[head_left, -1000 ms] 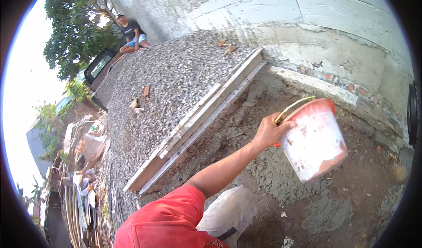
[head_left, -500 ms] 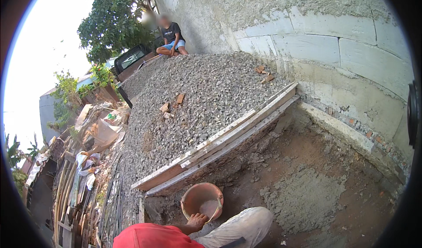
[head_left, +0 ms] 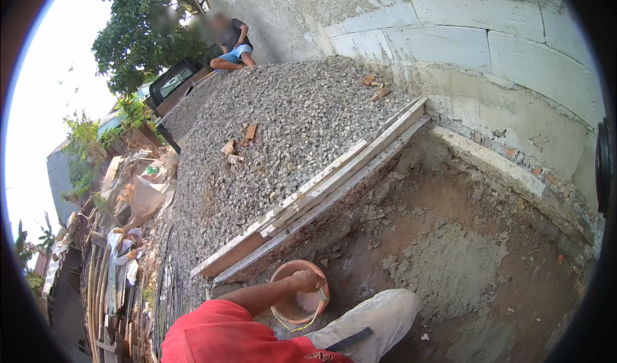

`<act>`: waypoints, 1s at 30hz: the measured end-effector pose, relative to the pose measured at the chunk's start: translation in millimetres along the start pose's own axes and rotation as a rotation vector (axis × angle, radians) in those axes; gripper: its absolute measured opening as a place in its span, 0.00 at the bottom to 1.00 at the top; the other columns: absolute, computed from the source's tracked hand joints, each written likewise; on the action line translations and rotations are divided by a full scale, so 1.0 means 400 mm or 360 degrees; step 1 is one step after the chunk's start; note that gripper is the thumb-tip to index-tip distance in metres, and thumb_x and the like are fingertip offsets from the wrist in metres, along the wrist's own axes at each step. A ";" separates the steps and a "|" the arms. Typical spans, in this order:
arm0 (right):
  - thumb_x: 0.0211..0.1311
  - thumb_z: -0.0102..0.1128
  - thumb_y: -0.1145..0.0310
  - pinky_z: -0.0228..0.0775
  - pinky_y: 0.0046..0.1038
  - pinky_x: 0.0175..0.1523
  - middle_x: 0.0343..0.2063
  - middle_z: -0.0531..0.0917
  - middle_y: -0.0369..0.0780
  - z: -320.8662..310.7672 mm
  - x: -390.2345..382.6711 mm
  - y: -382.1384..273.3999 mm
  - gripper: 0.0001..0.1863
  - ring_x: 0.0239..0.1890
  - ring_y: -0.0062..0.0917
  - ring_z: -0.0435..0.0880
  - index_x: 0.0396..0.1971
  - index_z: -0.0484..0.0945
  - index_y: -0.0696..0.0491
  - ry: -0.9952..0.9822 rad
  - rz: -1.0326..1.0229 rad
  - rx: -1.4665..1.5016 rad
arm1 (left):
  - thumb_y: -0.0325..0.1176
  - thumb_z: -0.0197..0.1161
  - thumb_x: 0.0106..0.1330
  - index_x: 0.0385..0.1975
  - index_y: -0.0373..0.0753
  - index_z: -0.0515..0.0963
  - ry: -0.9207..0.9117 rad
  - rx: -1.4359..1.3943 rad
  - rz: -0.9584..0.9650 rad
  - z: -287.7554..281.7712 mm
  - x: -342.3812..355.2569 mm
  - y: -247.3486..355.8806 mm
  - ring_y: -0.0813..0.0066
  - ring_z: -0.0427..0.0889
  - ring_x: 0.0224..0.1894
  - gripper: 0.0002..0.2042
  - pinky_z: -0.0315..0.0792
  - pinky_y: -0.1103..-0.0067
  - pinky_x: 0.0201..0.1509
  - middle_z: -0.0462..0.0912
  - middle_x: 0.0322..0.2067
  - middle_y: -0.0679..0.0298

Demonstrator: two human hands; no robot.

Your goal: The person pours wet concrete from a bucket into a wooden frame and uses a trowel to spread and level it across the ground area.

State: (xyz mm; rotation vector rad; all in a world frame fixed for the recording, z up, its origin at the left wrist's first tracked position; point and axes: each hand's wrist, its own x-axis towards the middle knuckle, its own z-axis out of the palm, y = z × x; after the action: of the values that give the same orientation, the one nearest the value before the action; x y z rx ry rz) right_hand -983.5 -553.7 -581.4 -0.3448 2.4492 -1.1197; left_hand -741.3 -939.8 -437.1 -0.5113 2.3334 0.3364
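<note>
My left hand [head_left: 307,281] reaches across an orange-brown bucket [head_left: 277,275], its fingers bent over the rim on the bucket's far right side. The bucket stands on the ground with a greyish coating inside, and its thin yellowish handle [head_left: 297,329] hangs toward me. Part of the bucket's inside is hidden under my forearm. Beside the bucket is my bent leg in pale, soiled trousers [head_left: 385,315], with a dark flat strip [head_left: 350,341] lying across it. My right hand is out of sight.
Stacked boards [head_left: 334,186] hold back a gravel heap [head_left: 270,131] with broken brick pieces. To the right, wet mortar [head_left: 450,270] spreads over the soil beside a concrete ledge [head_left: 491,160] and wall. Poles and debris [head_left: 122,247] lie left; a person [head_left: 236,48] sits behind the gravel.
My left hand has moved from the bucket's near rim to its far right rim, with more of my forearm showing. The handle now hangs on the near side. The whole view has shifted slightly.
</note>
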 end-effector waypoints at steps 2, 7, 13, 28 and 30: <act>0.71 0.56 0.50 0.69 0.47 0.60 0.51 0.82 0.51 0.026 -0.039 0.002 0.28 0.54 0.45 0.80 0.59 0.73 0.59 -0.0018 0.0027 0.0047 | 0.45 0.68 0.63 0.54 0.42 0.82 0.0426 0.0080 0.0284 0.046 0.034 -0.071 0.52 0.83 0.57 0.22 0.77 0.62 0.59 0.83 0.54 0.56; 0.71 0.57 0.50 0.70 0.48 0.58 0.49 0.83 0.51 -0.035 -0.141 0.188 0.28 0.52 0.46 0.81 0.57 0.74 0.59 0.0184 0.0228 -0.0030 | 0.48 0.68 0.63 0.58 0.44 0.79 0.0338 -0.0177 0.0039 -0.008 0.123 0.058 0.52 0.80 0.60 0.25 0.74 0.63 0.64 0.80 0.58 0.52; 0.70 0.58 0.50 0.72 0.49 0.56 0.47 0.84 0.51 -0.172 -0.428 0.504 0.28 0.50 0.47 0.83 0.55 0.75 0.59 0.0681 0.0805 -0.0148 | 0.48 0.71 0.62 0.52 0.45 0.83 0.0761 -0.0028 -0.0085 -0.189 0.216 -0.075 0.52 0.81 0.57 0.21 0.74 0.63 0.63 0.84 0.51 0.55; 0.65 0.62 0.44 0.75 0.49 0.43 0.34 0.86 0.55 -0.308 -1.073 1.009 0.33 0.38 0.51 0.86 0.47 0.78 0.63 0.1331 0.1522 -0.0212 | 0.51 0.72 0.60 0.76 0.57 0.55 0.1363 0.0517 -0.0788 -0.460 0.385 -0.305 0.50 0.52 0.77 0.45 0.52 0.50 0.76 0.56 0.75 0.57; 0.66 0.61 0.42 0.75 0.45 0.43 0.33 0.86 0.55 -0.294 -0.812 0.794 0.33 0.39 0.48 0.87 0.45 0.79 0.64 0.1093 0.1461 -0.0114 | 0.53 0.72 0.60 0.76 0.57 0.55 0.1456 0.0647 -0.0759 -0.586 0.312 -0.337 0.51 0.53 0.77 0.45 0.51 0.49 0.76 0.56 0.75 0.57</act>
State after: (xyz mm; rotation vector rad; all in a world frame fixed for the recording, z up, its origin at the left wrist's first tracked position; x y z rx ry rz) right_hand -768.8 -145.3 -666.4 1.2159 2.6498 -0.7771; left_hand -902.9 -1180.9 -370.0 -1.1492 2.8782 -0.7339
